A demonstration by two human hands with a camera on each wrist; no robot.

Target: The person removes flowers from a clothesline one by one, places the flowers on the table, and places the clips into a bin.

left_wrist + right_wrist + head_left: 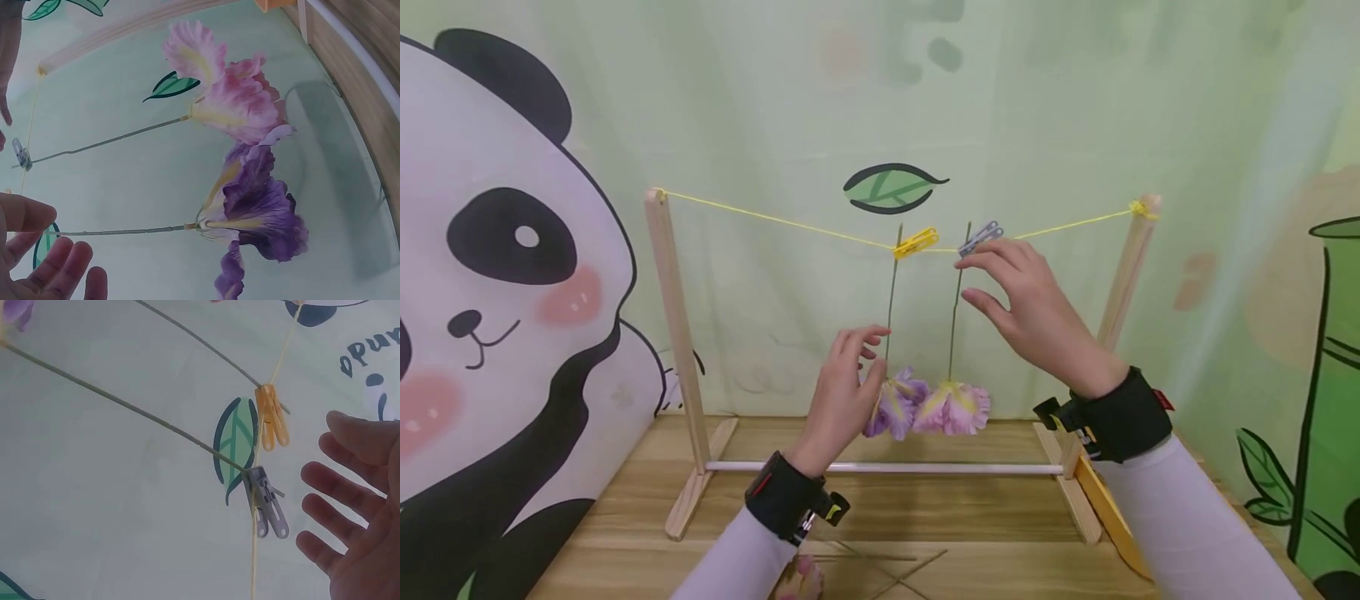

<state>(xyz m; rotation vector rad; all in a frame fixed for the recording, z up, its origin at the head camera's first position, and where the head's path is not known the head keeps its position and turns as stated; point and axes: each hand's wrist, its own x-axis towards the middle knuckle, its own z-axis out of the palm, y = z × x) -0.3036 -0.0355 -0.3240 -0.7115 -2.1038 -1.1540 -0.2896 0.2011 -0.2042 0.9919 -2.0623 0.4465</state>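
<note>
Two artificial flowers hang upside down from a yellow string [790, 222]. A yellow clothespin [915, 242] clips the stem of the purple flower [898, 406], and a grey-blue clothespin [981, 238] clips the stem of the pink flower [953, 408]. My left hand [846, 385] is beside the purple flower's stem [125, 232], fingers loosely bent; whether they touch it I cannot tell. Close to the grey-blue clothespin, my right hand [1030, 300] has thumb and fingers spread. In the right wrist view, a gap separates its fingers [340, 487] from that clothespin.
Wooden posts [676, 333] at left and right hold the string, joined low down by a white rod [880, 468]. Loose stems [910, 572] and another pink flower [802, 579] lie on the wooden table [1000, 508] near the front. A yellow-orange object [1108, 521] is beside the right post's foot.
</note>
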